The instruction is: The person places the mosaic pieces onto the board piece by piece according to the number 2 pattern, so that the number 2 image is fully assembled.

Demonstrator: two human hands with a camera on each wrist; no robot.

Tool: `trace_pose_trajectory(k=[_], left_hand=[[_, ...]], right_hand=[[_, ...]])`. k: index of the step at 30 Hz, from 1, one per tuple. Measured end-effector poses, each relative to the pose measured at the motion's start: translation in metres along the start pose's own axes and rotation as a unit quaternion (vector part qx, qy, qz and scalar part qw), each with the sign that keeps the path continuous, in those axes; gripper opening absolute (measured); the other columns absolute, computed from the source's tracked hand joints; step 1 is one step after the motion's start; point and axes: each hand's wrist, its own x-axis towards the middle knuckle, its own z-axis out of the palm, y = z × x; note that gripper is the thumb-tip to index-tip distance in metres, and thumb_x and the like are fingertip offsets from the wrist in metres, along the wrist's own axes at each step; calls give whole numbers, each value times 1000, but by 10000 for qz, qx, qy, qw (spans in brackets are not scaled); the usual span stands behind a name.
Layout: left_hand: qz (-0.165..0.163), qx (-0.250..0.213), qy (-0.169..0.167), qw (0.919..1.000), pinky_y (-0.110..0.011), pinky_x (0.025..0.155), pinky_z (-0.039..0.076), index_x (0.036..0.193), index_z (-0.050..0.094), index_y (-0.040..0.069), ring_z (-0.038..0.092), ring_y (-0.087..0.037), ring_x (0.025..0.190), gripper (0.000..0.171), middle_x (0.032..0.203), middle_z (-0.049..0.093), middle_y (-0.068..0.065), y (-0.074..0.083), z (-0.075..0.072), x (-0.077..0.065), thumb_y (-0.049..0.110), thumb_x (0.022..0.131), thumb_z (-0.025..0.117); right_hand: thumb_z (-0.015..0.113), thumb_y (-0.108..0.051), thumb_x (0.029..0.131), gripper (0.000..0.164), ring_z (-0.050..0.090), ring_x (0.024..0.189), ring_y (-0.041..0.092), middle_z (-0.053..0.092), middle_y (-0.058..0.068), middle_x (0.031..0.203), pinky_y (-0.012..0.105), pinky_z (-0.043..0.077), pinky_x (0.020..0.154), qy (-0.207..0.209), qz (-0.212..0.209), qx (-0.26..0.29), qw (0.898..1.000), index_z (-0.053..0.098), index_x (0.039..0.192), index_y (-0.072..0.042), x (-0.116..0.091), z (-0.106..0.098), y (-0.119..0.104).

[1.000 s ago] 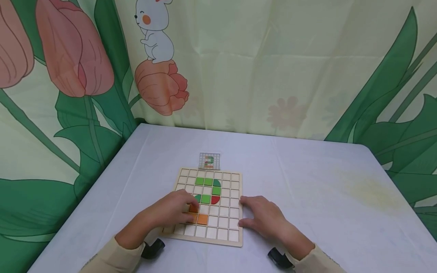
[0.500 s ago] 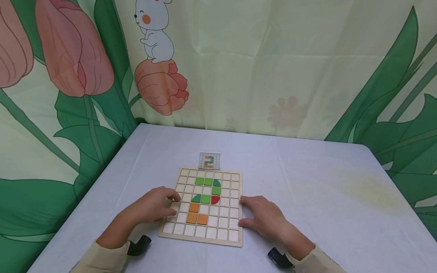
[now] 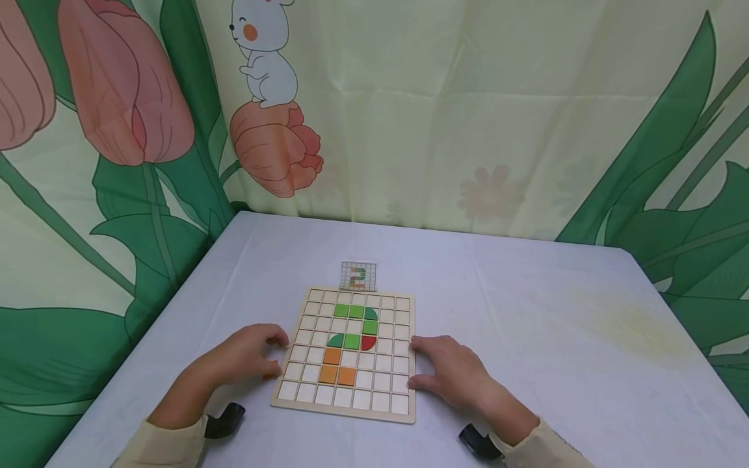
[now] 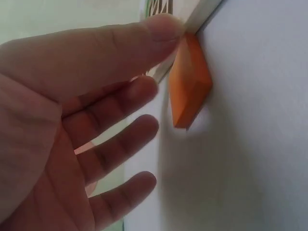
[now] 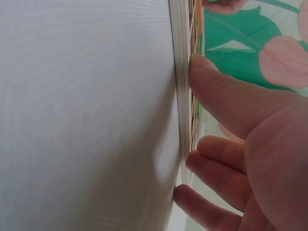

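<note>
A square wooden grid board (image 3: 389,418) lies on the white table. Set in its cells are green squares (image 3: 352,341), dark green rounded pieces (image 3: 336,340), a red rounded piece (image 3: 368,342) and orange squares (image 3: 328,374). My left hand (image 3: 242,354) is at the board's left edge, thumb and fingers apart. By its thumb tip, in the left wrist view, an orange tile (image 4: 190,84) appears to lie on the table against the board's side; whether the thumb touches it I cannot tell. My right hand (image 3: 453,370) rests its thumb and fingertips against the board's right edge.
Just behind the board lies a small pattern card (image 3: 358,276) printed with a figure 2 on a grid. A black wrist camera (image 3: 225,420) sits at the left cuff, another at the right. A tulip-printed curtain (image 3: 409,130) hangs behind the table.
My left hand has drawn back leftward from over the orange squares to beside the board's left edge, uncovering them. The right hand and the board have stayed in place.
</note>
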Motion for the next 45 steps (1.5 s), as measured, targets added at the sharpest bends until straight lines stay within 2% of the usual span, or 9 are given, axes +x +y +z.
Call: trace_pose_trajectory(k=[8,16,25,32,35,40,45], left_hand=[[-67,-42,-20,10000,-41,82,49,95,64,11,54,-18,89,30,92,60,4,-5,-1,-2,8,73,85],[-79,12,23,10000,-34,68,48,85,62,12,52,-15,76,23,78,56,5,-6,-1,-1,7,77,82],[145,333,212,9991,-35,72,50,87,63,10,52,-15,77,19,80,57,4,-4,2,3,3,79,79],[-158,507,425,9977,-37,76,54,97,65,4,55,-18,82,21,89,62,-1,-1,7,13,4,81,79],[-190,598,531,9966,-38,80,55,99,66,4,58,-18,85,21,92,65,-2,1,6,16,6,82,79],[-169,655,539,9963,-39,82,56,102,67,4,60,-19,90,25,95,66,-1,11,4,18,10,82,82],[-71,435,490,9978,-36,80,54,101,66,7,59,-18,88,25,94,65,0,26,5,21,10,82,81]], right_hand=[[83,-37,80,60,54,123,29,64,4,130,51,47,96,-3,2,-37,10000,63,130,-11,0,0,0],[84,-35,79,59,56,121,29,64,4,129,51,48,94,52,-88,36,9999,64,129,-11,0,0,0],[84,-36,80,59,55,121,29,64,4,128,50,48,94,33,-65,-4,10000,63,129,-11,0,0,0],[84,-37,80,60,55,122,28,64,3,128,50,47,96,-27,40,-7,10000,63,130,-12,1,0,-1],[84,-37,80,60,55,122,28,64,3,128,50,47,96,-37,59,-15,10000,63,130,-12,1,0,-1],[84,-37,80,60,55,123,28,64,3,128,50,47,96,-56,65,-4,10000,63,131,-12,1,-1,-1],[83,-37,80,60,55,122,28,64,3,129,50,47,96,-51,25,45,10000,63,131,-12,1,-1,-1]])
